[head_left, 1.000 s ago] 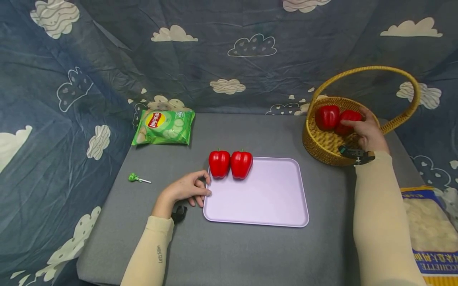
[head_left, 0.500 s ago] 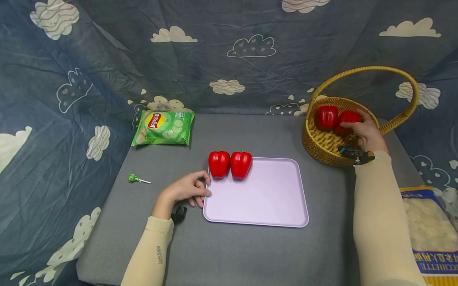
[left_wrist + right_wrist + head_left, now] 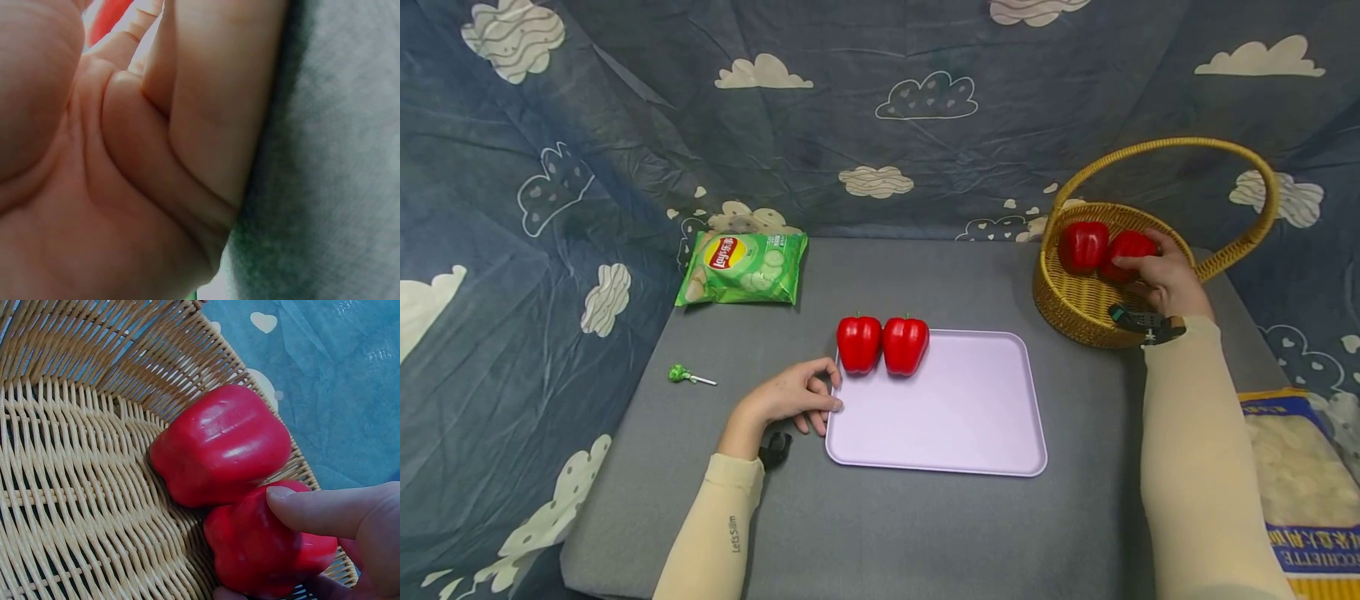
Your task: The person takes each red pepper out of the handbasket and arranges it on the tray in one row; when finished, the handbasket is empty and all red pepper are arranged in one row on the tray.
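While I'm monitoring remotely, the left hand (image 3: pixel 790 396) is touching the lilac tray (image 3: pixel 958 408) at its edge, fingers loosely bent, holding nothing visible, perhaps steadying it. Two red peppers (image 3: pixel 859 343) are sitting together in its far-left corner, seemingly saving space. Beyond, the right hand (image 3: pixel 1168 271) is gripping a third pepper (image 3: pixel 253 556) between thumb and fingers inside the wicker basket (image 3: pixel 1060 312); a fourth pepper (image 3: pixel 225 447) is touching it.

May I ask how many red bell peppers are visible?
4: two red bell peppers on the lilac rectangular tray, at its far left corner; two peppers in the round golden wicker basket. No others show.
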Demonstrator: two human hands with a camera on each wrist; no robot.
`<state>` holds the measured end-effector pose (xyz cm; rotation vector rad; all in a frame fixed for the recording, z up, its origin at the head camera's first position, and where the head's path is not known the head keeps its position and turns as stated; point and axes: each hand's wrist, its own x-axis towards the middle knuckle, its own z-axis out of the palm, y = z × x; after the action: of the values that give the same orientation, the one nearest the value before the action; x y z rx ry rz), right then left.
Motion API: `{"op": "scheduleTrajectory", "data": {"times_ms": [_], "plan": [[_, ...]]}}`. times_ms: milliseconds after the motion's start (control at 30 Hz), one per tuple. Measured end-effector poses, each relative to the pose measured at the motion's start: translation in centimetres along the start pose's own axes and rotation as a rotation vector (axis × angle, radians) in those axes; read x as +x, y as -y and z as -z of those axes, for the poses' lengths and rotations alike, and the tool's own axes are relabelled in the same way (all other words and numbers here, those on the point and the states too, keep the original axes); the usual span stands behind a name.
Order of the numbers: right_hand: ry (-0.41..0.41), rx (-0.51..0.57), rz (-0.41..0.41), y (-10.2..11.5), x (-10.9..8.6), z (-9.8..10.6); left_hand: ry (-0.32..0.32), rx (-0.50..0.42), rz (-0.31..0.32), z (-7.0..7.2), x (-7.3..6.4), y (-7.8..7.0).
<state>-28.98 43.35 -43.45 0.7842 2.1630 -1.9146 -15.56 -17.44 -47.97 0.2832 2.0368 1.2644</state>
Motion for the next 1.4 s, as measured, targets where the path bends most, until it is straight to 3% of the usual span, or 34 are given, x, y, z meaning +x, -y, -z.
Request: {"op": "scheduleTrajectory", "data": {"times_ms": [533, 900, 1400], "plan": [[-0.03, 0.024, -0.016, 0.4, -0.6, -0.1, 0.003, 0.01, -0.008, 0.0, 0.0, 0.0], [-0.078, -0.093, 0.003, 1.6, -1.4, -0.4, 0.001, 0.007, -0.004, 0.0, 0.0, -0.2], [-0.221, -0.074, 0.073, 4.8, -3.5, -1.2, 0.006, -0.004, -0.019, 0.0, 0.1, 0.0]]}}
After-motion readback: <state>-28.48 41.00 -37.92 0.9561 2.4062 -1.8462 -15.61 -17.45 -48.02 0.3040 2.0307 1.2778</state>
